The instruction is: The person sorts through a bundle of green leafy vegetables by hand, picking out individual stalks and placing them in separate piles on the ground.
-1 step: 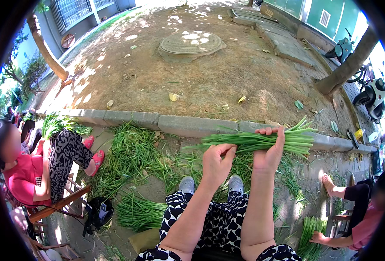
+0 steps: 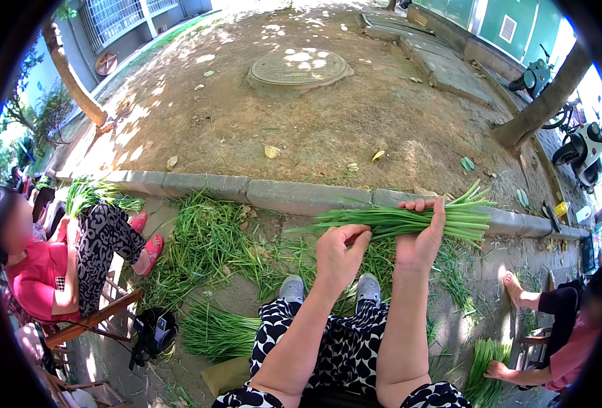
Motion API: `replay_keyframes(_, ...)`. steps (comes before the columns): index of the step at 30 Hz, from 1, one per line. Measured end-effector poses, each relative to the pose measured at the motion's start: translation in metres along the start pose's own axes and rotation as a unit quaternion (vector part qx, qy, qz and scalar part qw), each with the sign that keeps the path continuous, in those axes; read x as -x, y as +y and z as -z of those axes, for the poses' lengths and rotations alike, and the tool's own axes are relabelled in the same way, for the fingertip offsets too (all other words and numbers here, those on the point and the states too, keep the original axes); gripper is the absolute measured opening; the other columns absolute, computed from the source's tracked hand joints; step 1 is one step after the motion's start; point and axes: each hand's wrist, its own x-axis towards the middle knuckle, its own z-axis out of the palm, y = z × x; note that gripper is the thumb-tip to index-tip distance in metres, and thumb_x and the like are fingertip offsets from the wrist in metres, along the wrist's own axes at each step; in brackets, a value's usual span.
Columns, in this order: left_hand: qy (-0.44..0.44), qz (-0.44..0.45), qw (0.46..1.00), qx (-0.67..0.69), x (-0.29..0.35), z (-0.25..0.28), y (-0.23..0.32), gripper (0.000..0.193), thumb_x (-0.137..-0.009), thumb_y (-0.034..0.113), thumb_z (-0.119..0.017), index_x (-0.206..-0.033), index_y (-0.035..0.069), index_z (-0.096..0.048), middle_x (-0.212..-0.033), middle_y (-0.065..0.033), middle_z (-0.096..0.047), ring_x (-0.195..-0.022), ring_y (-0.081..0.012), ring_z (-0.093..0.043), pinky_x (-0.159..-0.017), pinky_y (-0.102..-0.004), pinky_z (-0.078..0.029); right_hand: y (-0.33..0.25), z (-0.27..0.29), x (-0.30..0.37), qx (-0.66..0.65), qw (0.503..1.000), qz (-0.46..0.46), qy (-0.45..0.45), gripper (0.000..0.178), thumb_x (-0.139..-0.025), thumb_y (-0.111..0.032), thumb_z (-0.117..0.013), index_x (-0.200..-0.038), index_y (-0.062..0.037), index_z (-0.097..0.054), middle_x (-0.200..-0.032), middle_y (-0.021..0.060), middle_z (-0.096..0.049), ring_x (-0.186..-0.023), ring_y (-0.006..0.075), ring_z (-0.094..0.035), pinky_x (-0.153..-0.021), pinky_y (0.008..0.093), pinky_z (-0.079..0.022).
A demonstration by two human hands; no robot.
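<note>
A bunch of long green chives [image 2: 396,221] lies across my right hand [image 2: 420,241], pale stem ends to the right and thin leaf tips to the left. My right hand supports it from below, with fingers curled behind and thumb up in front. My left hand [image 2: 341,255] is closed in a pinch against the near side of the bunch, left of the right hand. Whatever is between its thumb and finger is too small to make out. Below, loose chives [image 2: 205,245] are strewn over the ground, and a neater pile [image 2: 219,331] lies beside my left leg.
A stone kerb [image 2: 294,196] runs across, with bare soil and a round manhole cover [image 2: 301,70] beyond. At left a person in pink [image 2: 39,279] sits holding chives; at right another person's hand [image 2: 498,372] touches a chive bundle [image 2: 486,370]. A black bag [image 2: 155,333] is at left.
My left thumb and finger have shifted very slightly at the bunch. Everything else looks the same.
</note>
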Motion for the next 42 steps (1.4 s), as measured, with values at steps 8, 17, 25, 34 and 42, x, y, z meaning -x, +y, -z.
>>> replay_keyframes(8, 0.019, -0.08, 0.99, -0.112, 0.002, 0.0, 0.012, 0.014, -0.073, 0.005, -0.069, -0.087, 0.001, -0.07, -0.077, -0.0089, -0.067, -0.074, -0.0166, -0.061, -0.07, -0.0284, -0.048, 0.001, -0.004, 0.004, 0.047, 0.998, 0.017, -0.048, 0.026, -0.092, -0.027, -0.056, -0.078, -0.0068, -0.048, -0.072, 0.0032, -0.047, -0.075, 0.0184, -0.047, -0.08, 0.0349, -0.041)
replay_keyframes(17, 0.036, -0.118, 0.987, -0.104, -0.001, 0.008, 0.011, 0.014, -0.071, 0.004, -0.071, -0.084, 0.005, -0.071, -0.078, -0.0073, -0.068, -0.076, -0.0176, -0.06, -0.07, -0.029, -0.047, 0.0, -0.006, 0.004, 0.145, 0.984, 0.073, -0.08, 0.025, -0.091, -0.023, -0.056, -0.074, -0.0056, -0.048, -0.071, 0.004, -0.049, -0.072, 0.0178, -0.048, -0.075, 0.0342, -0.043)
replay_keyframes(25, -0.004, -0.087, 0.988, -0.127, 0.001, 0.009, 0.009, 0.013, -0.072, 0.005, -0.071, -0.085, 0.005, -0.071, -0.077, -0.0071, -0.067, -0.069, -0.0152, -0.06, -0.063, -0.0269, -0.047, -0.001, -0.008, 0.007, 0.203, 0.966, 0.107, -0.122, 0.021, -0.091, -0.018, -0.055, -0.076, -0.0043, -0.049, -0.071, 0.0049, -0.051, -0.071, 0.0175, -0.051, -0.074, 0.0335, -0.044)
replay_keyframes(34, -0.148, 0.023, 0.988, 0.047, -0.002, 0.019, 0.015, 0.01, -0.08, 0.002, -0.062, -0.089, -0.002, -0.065, -0.08, -0.0011, -0.066, -0.065, -0.0017, -0.053, -0.055, -0.0175, -0.042, -0.001, -0.003, 0.005, 0.214, 0.959, 0.111, -0.152, 0.017, -0.09, -0.014, -0.056, -0.079, -0.0026, -0.05, -0.071, 0.0058, -0.053, -0.069, 0.0171, -0.052, -0.07, 0.0325, -0.045)
replay_keyframes(42, -0.189, 0.125, 0.941, 0.252, -0.002, 0.025, 0.022, 0.014, -0.083, 0.001, -0.057, -0.096, 0.0, -0.061, -0.079, -0.001, -0.064, -0.054, 0.0015, -0.046, -0.044, -0.0152, -0.031, -0.001, -0.003, 0.005, 0.236, 0.952, 0.111, -0.157, 0.015, -0.09, -0.012, -0.056, -0.08, -0.0029, -0.05, -0.071, 0.0056, -0.053, -0.069, 0.0164, -0.052, -0.07, 0.0321, -0.045)
